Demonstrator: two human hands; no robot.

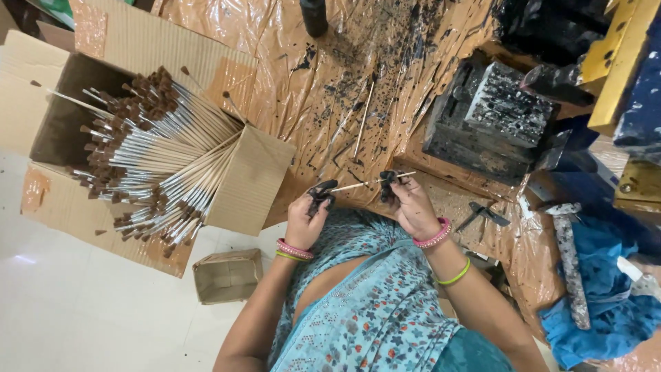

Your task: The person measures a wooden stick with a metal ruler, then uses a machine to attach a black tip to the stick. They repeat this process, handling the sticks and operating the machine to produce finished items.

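Note:
My left hand (308, 215) and my right hand (407, 202) hold one thin wooden paintbrush (361, 183) between them, level above my lap. The left fingers, blackened with paint, pinch its left end. The right fingers, also stained black, grip it nearer the right end, and the stick pokes out past them. Bangles ring both wrists.
An open cardboard box (248, 179) full of paintbrushes (148, 148) lies on the left. A paint-spattered orange plastic sheet (310, 83) covers the work surface, with a loose stick (363, 117) on it. A black paint-caked block (492, 117), a hammer (570, 262), blue cloth (606, 303) and a small carton (227, 275) lie around.

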